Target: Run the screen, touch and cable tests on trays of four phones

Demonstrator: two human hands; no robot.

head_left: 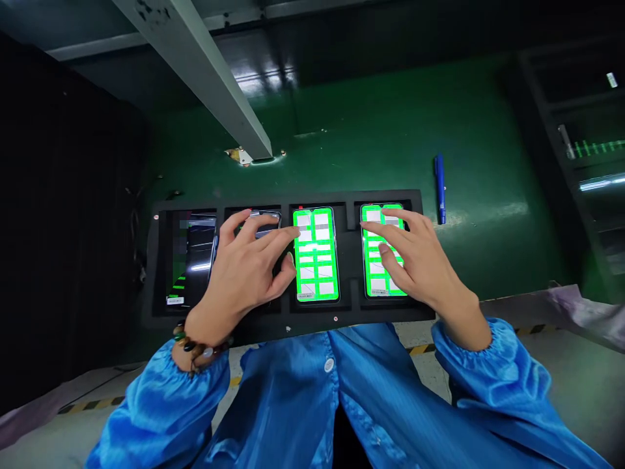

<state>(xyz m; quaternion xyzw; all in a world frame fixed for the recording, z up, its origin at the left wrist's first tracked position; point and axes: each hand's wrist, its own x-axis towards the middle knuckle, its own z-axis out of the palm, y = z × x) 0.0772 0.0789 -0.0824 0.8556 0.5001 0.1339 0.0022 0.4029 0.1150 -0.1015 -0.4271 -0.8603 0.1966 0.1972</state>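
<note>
A black tray point(349, 267) with recesses lies before me, holding several smartphones. My left hand point(249, 267) spreads over the second phone point(266, 225) from the left and hides most of it; its index fingertip reaches the upper left edge of a lit phone point(316, 260) with green bands and white blocks. Over the rightmost phone point(374, 267), which has the same green and white screen, my right hand point(410, 251) is held with fingers apart. Whether the fingertips touch the glass I cannot tell. The far left phone point(200, 260) has a mostly dark screen with reflections.
A blue pen point(440, 189) lies on the green table point(303, 163) right of the tray. Behind the tray, a grey metal post point(209, 78) meets the tabletop. A dark rack point(561, 163) with more devices stands at the right. Dark cloth point(63, 195) hangs at the left.
</note>
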